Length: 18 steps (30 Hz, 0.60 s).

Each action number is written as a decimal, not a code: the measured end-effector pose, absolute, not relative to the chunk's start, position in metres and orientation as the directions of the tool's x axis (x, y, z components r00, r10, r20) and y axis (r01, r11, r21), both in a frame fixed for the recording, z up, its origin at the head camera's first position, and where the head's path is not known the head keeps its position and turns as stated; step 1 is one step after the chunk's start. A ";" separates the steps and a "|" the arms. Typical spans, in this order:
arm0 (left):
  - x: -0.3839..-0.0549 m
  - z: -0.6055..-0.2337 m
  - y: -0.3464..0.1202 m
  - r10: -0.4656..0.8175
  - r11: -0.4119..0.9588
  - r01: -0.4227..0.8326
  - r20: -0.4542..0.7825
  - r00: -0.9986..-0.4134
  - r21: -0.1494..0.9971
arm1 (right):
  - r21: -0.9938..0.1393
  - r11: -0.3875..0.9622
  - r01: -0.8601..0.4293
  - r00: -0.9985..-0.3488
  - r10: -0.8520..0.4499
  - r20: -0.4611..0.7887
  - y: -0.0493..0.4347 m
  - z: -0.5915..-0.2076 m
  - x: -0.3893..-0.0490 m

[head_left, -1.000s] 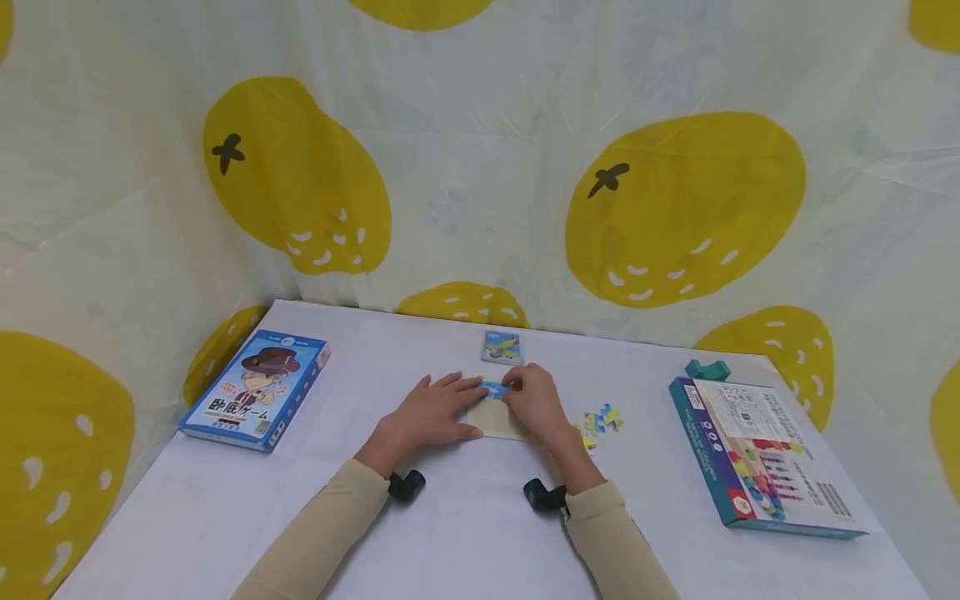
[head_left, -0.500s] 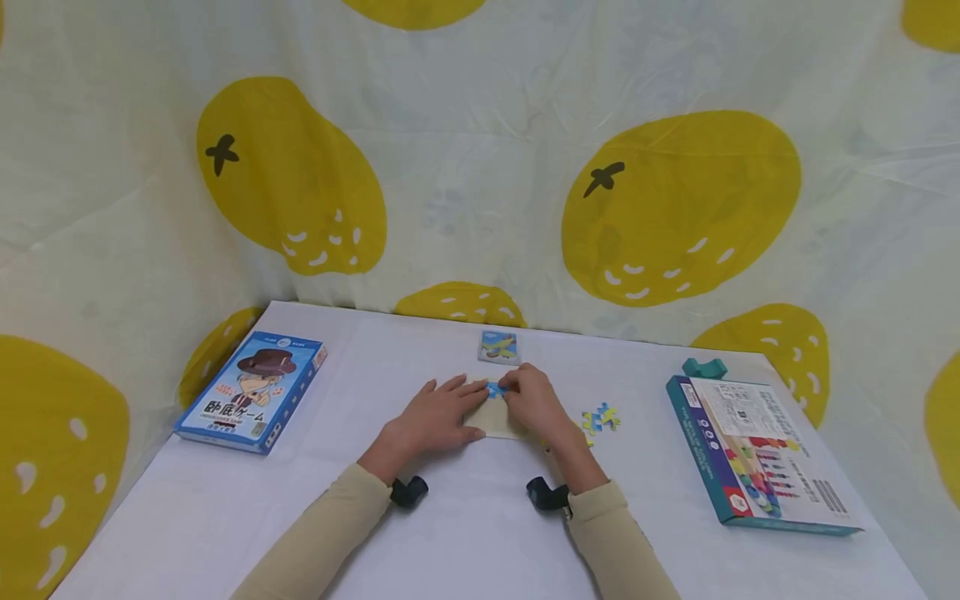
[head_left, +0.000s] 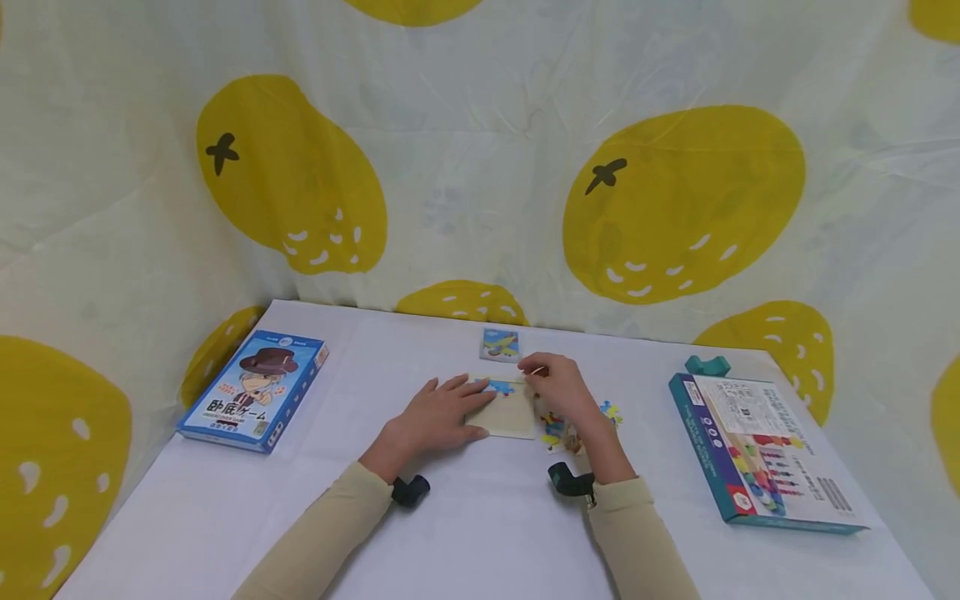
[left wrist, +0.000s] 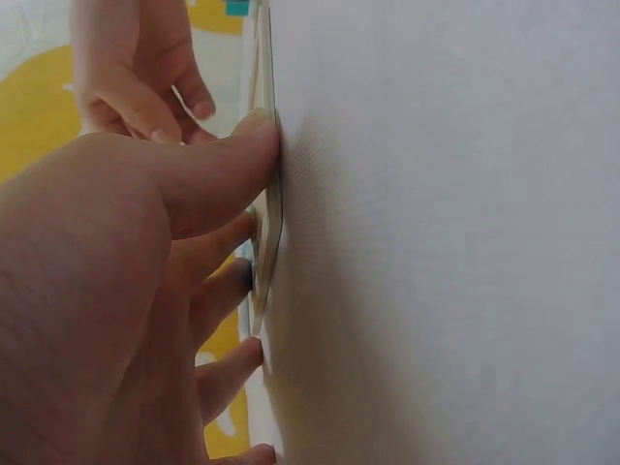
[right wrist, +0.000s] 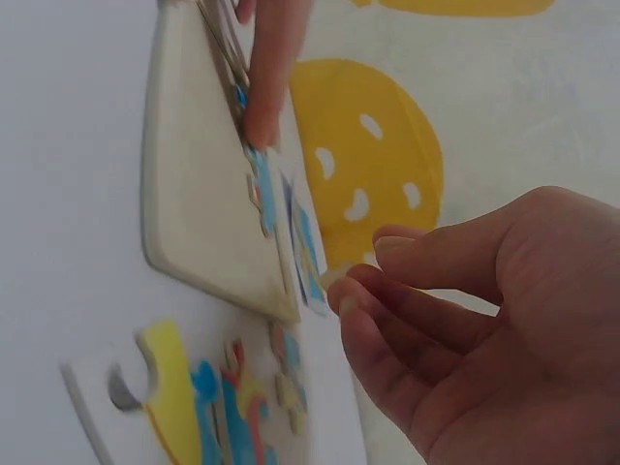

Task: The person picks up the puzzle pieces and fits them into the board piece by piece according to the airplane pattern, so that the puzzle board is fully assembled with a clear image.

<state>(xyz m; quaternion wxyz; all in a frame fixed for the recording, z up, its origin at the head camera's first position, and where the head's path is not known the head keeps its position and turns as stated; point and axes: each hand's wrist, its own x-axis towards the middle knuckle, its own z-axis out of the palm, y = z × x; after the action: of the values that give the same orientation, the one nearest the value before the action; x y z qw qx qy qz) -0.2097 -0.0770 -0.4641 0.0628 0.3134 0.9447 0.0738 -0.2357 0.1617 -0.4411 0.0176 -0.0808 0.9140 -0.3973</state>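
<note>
A small cream puzzle tray [head_left: 513, 417] lies on the white table in front of me, with blue jigsaw pieces [head_left: 502, 387] along its far edge. My left hand [head_left: 437, 414] rests on the tray's left side, fingers spread and thumb at the near edge. Just off the tray's far right corner, my right hand [head_left: 558, 385] is raised, thumb and fingertips together. In the right wrist view they pinch a small pale puzzle piece [right wrist: 336, 276], mostly hidden. Loose jigsaw pieces [head_left: 553, 429] lie right of the tray, partly under my right forearm.
A small picture card [head_left: 500, 344] of a plane lies beyond the tray. At left is a blue game box [head_left: 255, 392]. On the right stand a large teal-edged box [head_left: 765, 454] and a teal curved block [head_left: 707, 367]. A fruit-print curtain [head_left: 480, 167] closes the back.
My right hand has lifted off the tray's far edge and moved right, uncovering the blue pieces and more of the loose ones. My left hand stays on the tray.
</note>
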 end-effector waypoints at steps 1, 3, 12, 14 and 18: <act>-0.210 -0.464 -0.077 0.600 0.794 0.581 -0.073 -0.797 0.179 | -0.727 0.674 -0.129 -0.988 -0.153 0.033 0.165 -0.441 -0.236; -0.210 -0.464 -0.077 0.598 0.796 0.579 -0.073 -0.798 0.178 | -0.720 0.684 -0.114 -0.991 -0.134 0.030 0.170 -0.441 -0.236; -0.210 -0.465 -0.077 0.594 0.799 0.575 -0.083 -0.800 0.175 | -0.653 0.755 -0.057 -0.994 -0.103 -0.033 0.191 -0.445 -0.234; -0.210 -0.465 -0.077 0.594 0.799 0.575 -0.083 -0.800 0.177 | -0.645 0.762 -0.057 -0.994 -0.106 -0.038 0.195 -0.446 -0.234; -0.210 -0.464 -0.077 0.596 0.796 0.574 -0.086 -0.798 0.191 | -0.632 0.772 -0.060 -0.991 -0.121 -0.054 0.202 -0.447 -0.234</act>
<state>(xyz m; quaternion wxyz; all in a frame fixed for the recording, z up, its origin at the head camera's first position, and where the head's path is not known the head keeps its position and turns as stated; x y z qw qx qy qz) -0.2105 -0.0772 -0.4642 0.0710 0.3096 0.9450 0.0778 -0.2338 0.2025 -0.4473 0.0457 -0.0484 0.9402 -0.3339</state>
